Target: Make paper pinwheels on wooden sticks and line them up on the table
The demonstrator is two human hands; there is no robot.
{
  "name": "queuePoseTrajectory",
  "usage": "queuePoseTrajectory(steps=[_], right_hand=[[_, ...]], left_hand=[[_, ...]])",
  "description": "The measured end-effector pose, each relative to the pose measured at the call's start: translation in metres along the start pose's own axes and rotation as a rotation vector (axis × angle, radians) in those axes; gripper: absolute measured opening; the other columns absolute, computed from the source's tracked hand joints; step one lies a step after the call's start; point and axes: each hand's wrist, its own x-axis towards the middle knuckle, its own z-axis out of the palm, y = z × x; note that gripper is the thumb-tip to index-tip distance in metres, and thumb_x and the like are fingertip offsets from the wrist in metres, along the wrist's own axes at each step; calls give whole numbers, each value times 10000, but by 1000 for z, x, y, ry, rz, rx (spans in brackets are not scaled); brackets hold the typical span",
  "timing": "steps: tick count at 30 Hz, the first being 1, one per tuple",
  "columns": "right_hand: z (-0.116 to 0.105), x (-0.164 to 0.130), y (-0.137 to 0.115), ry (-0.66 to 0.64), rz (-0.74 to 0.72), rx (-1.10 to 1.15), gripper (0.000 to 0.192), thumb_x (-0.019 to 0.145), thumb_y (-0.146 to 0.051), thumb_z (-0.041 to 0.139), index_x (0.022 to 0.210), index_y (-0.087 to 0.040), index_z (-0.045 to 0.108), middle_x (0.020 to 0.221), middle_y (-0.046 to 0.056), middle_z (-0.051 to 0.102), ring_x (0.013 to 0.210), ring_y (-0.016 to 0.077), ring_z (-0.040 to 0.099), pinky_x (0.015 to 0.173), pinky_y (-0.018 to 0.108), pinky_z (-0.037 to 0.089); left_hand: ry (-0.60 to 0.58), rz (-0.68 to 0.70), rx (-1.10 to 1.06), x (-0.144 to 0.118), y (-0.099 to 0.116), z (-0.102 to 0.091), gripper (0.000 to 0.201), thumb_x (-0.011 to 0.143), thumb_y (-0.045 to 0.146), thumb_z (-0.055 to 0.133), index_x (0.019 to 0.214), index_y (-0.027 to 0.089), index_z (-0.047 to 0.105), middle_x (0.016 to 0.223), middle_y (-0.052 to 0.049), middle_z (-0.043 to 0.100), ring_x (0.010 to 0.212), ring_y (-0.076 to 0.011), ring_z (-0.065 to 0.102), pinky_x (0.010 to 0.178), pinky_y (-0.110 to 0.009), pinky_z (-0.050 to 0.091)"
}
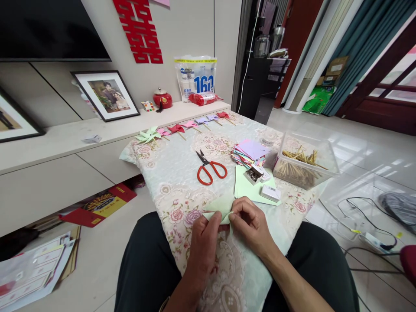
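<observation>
A pale green sheet of paper [219, 203] is pinched between my two hands at the near side of the table. My left hand [206, 238] grips its left part, thumb on top. My right hand [250, 223] pinches a corner of it between thumb and finger. Beyond the paper lie scissors [211, 170] with orange handles, blades apart. To the right, a stack of light green paper [242, 182] carries an opened small box of metal pins [254, 175] and a closed white box [270, 193]. Behind these sits a pile of coloured paper squares [251, 151].
Several paper pinwheels [177, 129] on sticks line the table's far edge. A clear plastic bin [305, 171] of wooden sticks stands at the right edge. A floral cloth [175, 190] covers the table. Cables [367, 216] lie on the floor at right.
</observation>
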Motion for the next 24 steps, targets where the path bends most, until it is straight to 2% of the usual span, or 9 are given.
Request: queuePoseTrajectory(steps=[4,10,15,17,20,24], right_hand=[[0,0,1,7,7,2,169,891,-301,637,757,-201,625,829,36,579,766,183,557,632,294,431],[1,-1,1,16,20,-8,165,883,-285,630,746,-196,620,827,35,574,743,172,546,609,286,409],[1,0,-1,18,23,-6,171,882,-277,626,733,-195,601,815,29,563,745,169,542,621,286,407],[1,0,-1,23,26,-9,172,883,-275,623,733,-194,602,816,30,565,739,167,540,616,285,404],[1,0,-1,33,30,-13,168,877,-271,629,731,-192,601,813,30,565,734,167,541,613,283,404],[2,0,1,51,22,-15,161,867,-269,646,732,-192,602,801,25,560,740,169,548,625,283,410]], left_hand=[[-15,19,-7,0,-3,0,273,768,421,681,650,175,694,611,-43,676,621,-201,603,574,-268,455],[4,37,7,-1,-8,-2,324,774,447,688,593,179,663,563,-26,646,561,-176,553,542,-264,411],[14,34,75,-8,-1,1,354,771,460,694,575,169,643,525,-8,613,528,-157,526,524,-261,395],[-17,51,80,-10,4,4,295,751,428,719,635,159,682,585,-23,664,580,-175,577,568,-265,435],[-82,86,65,-11,8,9,231,728,357,750,815,143,751,767,-66,751,769,-233,673,729,-298,506],[-59,79,63,-10,7,10,277,731,335,755,926,140,773,876,-84,777,902,-265,697,820,-318,516]])
